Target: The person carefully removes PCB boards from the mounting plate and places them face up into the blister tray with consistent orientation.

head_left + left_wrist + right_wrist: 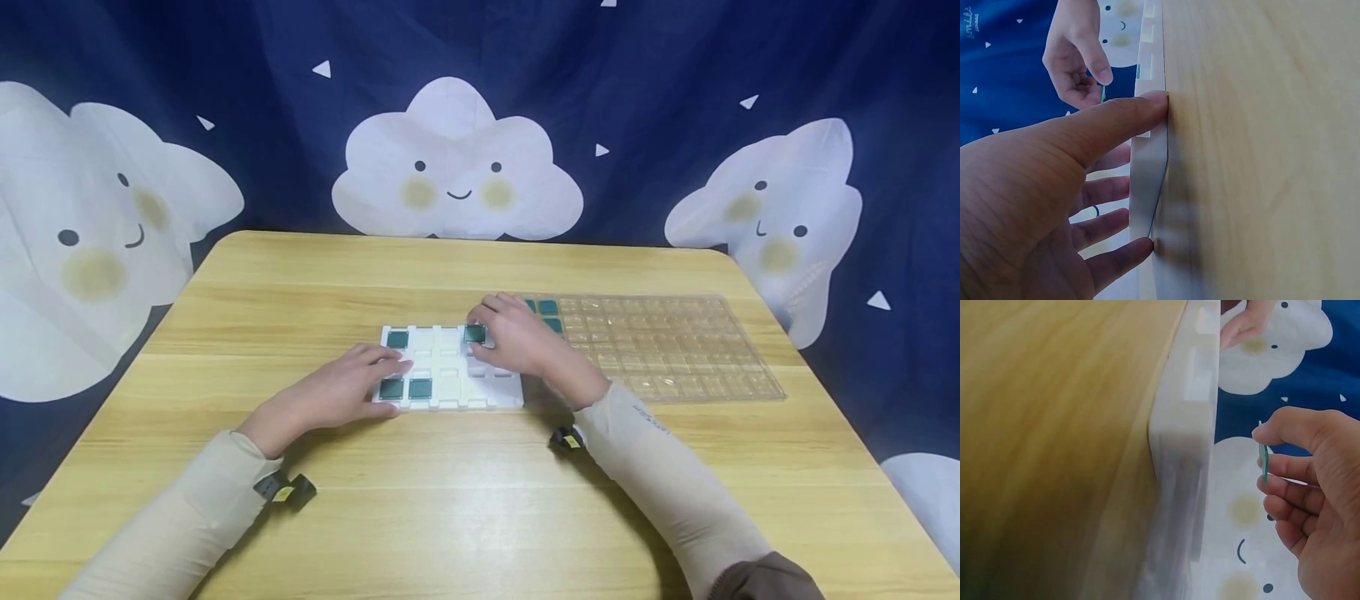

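Observation:
A white tray point(450, 387) with rows of shallow pockets lies on the table. Three green square chips sit in its left part: one chip point(397, 339) at the back left, another chip point(392, 388) at the front left and a third chip point(420, 388) beside that. My left hand point(341, 387) holds the tray's left end, thumb point(1129, 119) against the front edge and fingers over the other side. Above the tray's back right part, my right hand point(517, 337) pinches a green square chip point(475, 334) by its edges. The right wrist view shows that chip point(1264, 461) edge-on, apart from the tray.
A clear plastic tray point(667, 350) with many pockets lies right of the white tray. Green chips point(548, 307) sit in its back left pockets, partly hidden by my right hand. Behind the wooden table point(465, 492) hangs a blue curtain point(270, 100) with clouds.

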Demonstrator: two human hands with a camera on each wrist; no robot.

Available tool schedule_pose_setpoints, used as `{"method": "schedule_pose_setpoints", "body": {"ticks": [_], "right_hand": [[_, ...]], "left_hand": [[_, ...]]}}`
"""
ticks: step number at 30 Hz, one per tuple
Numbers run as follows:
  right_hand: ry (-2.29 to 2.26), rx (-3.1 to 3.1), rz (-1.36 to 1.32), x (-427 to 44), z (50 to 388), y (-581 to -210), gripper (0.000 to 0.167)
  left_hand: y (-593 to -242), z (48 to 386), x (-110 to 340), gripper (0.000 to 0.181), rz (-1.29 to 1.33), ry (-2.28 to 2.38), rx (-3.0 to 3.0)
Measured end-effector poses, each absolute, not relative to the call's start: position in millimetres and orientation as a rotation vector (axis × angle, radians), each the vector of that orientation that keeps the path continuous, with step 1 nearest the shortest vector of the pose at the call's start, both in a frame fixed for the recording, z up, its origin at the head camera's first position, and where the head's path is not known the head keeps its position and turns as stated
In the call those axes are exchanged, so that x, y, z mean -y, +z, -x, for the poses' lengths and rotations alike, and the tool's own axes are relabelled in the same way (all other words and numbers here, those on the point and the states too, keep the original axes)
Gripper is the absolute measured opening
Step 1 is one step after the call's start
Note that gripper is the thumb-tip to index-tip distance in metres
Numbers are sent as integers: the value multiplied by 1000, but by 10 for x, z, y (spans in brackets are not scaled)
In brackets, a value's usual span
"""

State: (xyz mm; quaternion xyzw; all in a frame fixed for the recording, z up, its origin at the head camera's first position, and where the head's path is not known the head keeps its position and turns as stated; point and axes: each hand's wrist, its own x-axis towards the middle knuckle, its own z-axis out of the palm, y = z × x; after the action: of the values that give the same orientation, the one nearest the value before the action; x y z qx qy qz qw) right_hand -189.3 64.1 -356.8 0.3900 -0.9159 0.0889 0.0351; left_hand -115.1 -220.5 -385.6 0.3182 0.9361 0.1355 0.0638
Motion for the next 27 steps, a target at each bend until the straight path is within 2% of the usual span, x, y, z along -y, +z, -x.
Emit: {"method": "schedule_pose_setpoints", "body": {"ticks": [16, 27], "right_hand": [[368, 2778, -1145, -885, 1841, -3551, 31], [456, 2832, -1094, -1062, 1829, -3583, 33]], "left_hand": [[-3849, 1151, 2212, 69, -950, 409, -2820], [-3845, 1149, 2206, 69, -938, 398, -2816]]}}
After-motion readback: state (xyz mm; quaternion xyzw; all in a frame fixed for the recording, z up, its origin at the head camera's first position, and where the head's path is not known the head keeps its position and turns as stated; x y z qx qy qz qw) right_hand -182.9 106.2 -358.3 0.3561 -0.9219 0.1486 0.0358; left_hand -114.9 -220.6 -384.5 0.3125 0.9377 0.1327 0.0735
